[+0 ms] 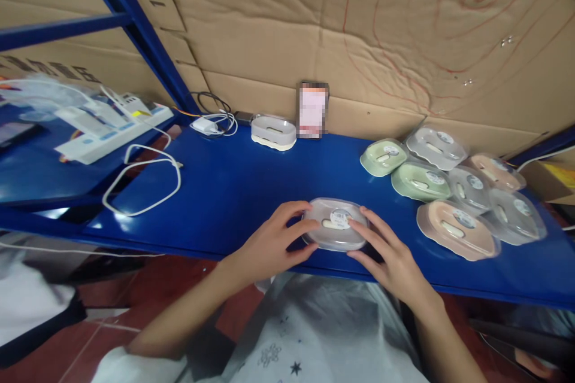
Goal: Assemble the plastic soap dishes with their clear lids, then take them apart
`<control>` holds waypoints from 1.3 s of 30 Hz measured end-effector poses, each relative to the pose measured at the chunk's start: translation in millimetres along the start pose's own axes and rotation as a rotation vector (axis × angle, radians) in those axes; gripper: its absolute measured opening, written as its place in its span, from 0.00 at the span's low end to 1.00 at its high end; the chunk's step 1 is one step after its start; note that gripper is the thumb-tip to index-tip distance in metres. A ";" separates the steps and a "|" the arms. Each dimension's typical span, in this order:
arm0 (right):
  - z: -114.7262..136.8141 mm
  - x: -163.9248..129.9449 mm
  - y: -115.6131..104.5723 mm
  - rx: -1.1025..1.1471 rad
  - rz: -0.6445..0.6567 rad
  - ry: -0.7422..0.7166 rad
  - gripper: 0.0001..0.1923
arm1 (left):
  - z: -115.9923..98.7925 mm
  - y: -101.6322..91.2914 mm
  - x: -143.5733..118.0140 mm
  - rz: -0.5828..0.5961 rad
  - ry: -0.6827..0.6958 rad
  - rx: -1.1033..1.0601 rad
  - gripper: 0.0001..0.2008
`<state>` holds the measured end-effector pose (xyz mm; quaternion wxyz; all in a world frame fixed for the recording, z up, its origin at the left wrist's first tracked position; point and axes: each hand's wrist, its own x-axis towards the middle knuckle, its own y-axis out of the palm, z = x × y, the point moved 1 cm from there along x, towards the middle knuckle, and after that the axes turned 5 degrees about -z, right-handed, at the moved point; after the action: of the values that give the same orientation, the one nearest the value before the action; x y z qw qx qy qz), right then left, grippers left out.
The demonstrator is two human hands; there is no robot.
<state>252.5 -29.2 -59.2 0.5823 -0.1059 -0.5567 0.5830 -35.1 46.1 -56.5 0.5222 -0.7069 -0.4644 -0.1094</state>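
A grey oval soap box [330,239] with a clear lid lies on the blue table near its front edge, between my two hands. My left hand [287,236] grips its left end, fingers and thumb curved round the rim. From the right side my right hand [386,248] holds the same box, one fingertip on the round white label [340,219] on the lid and the thumb low by the front rim. The underside of the box is hidden.
Several lidded soap boxes in green, grey and peach, such as a peach one [456,230], crowd the table's right side. At the back stand a grey and cream soap box [273,133] and a phone [313,111] against cardboard. A power strip [112,137] and a white cable [179,176] lie left.
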 end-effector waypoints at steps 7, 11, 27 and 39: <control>-33.8 -9.9 -63.6 -0.226 -0.273 0.061 0.33 | -1.9 -8.0 -2.6 0.130 -0.063 -0.002 0.26; -85.0 -20.3 -120.7 -0.509 -0.422 0.148 0.31 | 7.1 -22.9 14.6 0.162 0.019 0.196 0.22; -99.9 -12.8 -117.0 -0.500 -0.377 0.109 0.35 | 164.5 -80.3 101.4 0.171 -0.214 0.632 0.28; -29.3 12.3 -10.4 -0.143 -0.023 -0.043 0.23 | 156.4 -71.4 94.8 0.319 -0.211 0.599 0.10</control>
<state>277.3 -7.1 -55.2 0.5679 -0.1281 -0.6104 0.5371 -90.1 230.5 -17.8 0.6660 -0.5935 -0.4109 0.1882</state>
